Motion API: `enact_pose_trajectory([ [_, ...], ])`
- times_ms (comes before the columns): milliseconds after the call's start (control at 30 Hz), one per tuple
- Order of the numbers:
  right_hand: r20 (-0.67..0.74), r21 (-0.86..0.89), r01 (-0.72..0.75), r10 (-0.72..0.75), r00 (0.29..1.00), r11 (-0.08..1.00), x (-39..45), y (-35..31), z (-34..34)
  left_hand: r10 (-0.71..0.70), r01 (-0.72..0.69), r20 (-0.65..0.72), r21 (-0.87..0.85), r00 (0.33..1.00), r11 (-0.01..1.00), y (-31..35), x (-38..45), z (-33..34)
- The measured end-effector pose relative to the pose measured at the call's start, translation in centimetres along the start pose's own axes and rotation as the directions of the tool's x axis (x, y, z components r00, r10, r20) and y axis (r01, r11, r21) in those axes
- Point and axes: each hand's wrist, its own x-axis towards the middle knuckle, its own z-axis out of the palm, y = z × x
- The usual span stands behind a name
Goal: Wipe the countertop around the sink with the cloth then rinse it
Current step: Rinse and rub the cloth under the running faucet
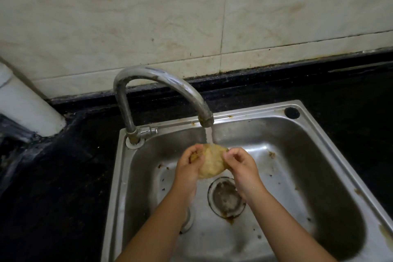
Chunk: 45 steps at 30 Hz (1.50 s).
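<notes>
Wall tiles (148, 17): I am facing pale, marbled tiles, with dark grime sitting along the grout line at their foot.
White pipe (27, 100): it is slanting down at my far left and meeting the dark ledge in the corner.
Plugged hole (292, 112): a round black cap is sitting in the steel rim at the back right corner.
Crumbs (271, 154): brown bits are clinging to the steel, one clump on the right slope, smaller specks lying scattered lower down.
</notes>
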Motion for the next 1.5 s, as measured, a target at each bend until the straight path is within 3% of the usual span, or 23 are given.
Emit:
enact_pose_trajectory([
  [133, -0.03, -0.11, 0.034, -0.038, 0.999, 0.993, 0.4, -0.8, 0.0, 0.023, -0.022, 0.045, -0.03, 0.999, 0.999, 0.5, 0.2, -0.2],
  [267, 0.01, -0.171, 0.083, -0.082, 0.997, 0.982, 0.4, -1.5, -0.1, -0.068, 0.073, 0.065, -0.082, 0.996, 0.994, 1.1, 0.8, -0.3],
  [333, 0.041, -0.235, 0.029, -0.02, 0.999, 0.972, 0.4, -1.4, 0.1, -0.083, 0.083, 0.011, -0.04, 0.997, 0.996, 1.0, 1.1, 0.1],
  [400, 0.084, -0.432, 0.023, 0.015, 0.996, 0.901, 0.3, -1.2, 0.2, -0.026, 0.026, -0.035, 0.008, 0.999, 1.0, 0.6, 1.3, 0.6],
  [467, 0.12, -0.602, 0.106, -0.041, 0.992, 0.791, 0.3, -1.0, 0.1, 0.078, -0.068, -0.063, 0.146, 0.995, 0.987, 0.0, 1.5, 1.1],
  [533, 0.136, -0.65, 0.18, -0.121, 0.983, 0.738, 0.1, -1.2, 0.1, 0.144, -0.111, -0.1, 0.279, 0.984, 0.954, -0.5, 1.6, 1.4],
  [633, 0.161, -0.578, 0.229, -0.166, 0.973, 0.783, -0.7, -1.2, 0.2, 0.126, -0.085, -0.166, 0.235, 0.978, 0.968, -0.8, 2.0, 2.0],
  [733, 0.083, -0.42, 0.142, -0.118, 0.989, 0.896, -1.1, -1.0, 0.2, 0.065, -0.037, -0.201, 0.14, 0.977, 0.99, -0.3, 2.3, 3.1],
  [800, 0.02, -0.3, -0.01, 0.017, 1.0, 0.954, -0.8, -1.1, -0.1, 0.023, -0.015, -0.202, 0.042, 0.979, 0.999, 0.0, 2.3, 3.6],
  [900, 0.097, -0.229, -0.239, 0.266, 0.959, 0.944, -0.1, -0.9, -0.4, 0.028, -0.027, -0.163, 0.01, 0.986, 1.0, 0.1, 1.9, 3.7],
  [967, 0.114, -0.285, -0.177, 0.217, 0.97, 0.942, 0.2, -0.8, -0.3, 0.054, -0.049, -0.16, 0.039, 0.986, 0.998, 0.1, 1.7, 3.3],
  [1067, 0.024, -0.343, 0.02, -0.013, 1.0, 0.939, 0.3, -1.1, -0.1, 0.091, -0.057, -0.197, 0.172, 0.976, 0.983, -0.5, 1.6, 2.2],
  [1133, 0.103, -0.474, 0.176, -0.145, 0.984, 0.863, 0.3, -0.9, 0.1, 0.076, -0.026, -0.15, 0.308, 0.986, 0.951, -1.5, 1.2, 1.7],
  [1200, 0.208, -0.535, 0.254, -0.166, 0.964, 0.806, 0.2, -0.9, 0.4, 0.023, 0.019, -0.103, 0.391, 0.994, 0.92, -2.1, 0.9, 1.7],
  [1267, 0.239, -0.54, 0.295, -0.192, 0.952, 0.788, 0.2, -1.1, 0.4, -0.02, 0.051, -0.091, 0.348, 0.996, 0.936, -2.0, 1.0, 1.9],
  [1367, 0.263, -0.587, 0.336, -0.218, 0.94, 0.736, 0.3, -1.5, 0.1, -0.066, 0.09, -0.156, 0.152, 0.986, 0.984, -1.2, 1.8, 2.0],
  [1500, 0.395, -0.671, 0.434, -0.206, 0.895, 0.601, -0.3, -1.3, 0.9, -0.094, 0.107, -0.117, 0.104, 0.989, 0.989, -1.1, 2.3, 3.0],
])
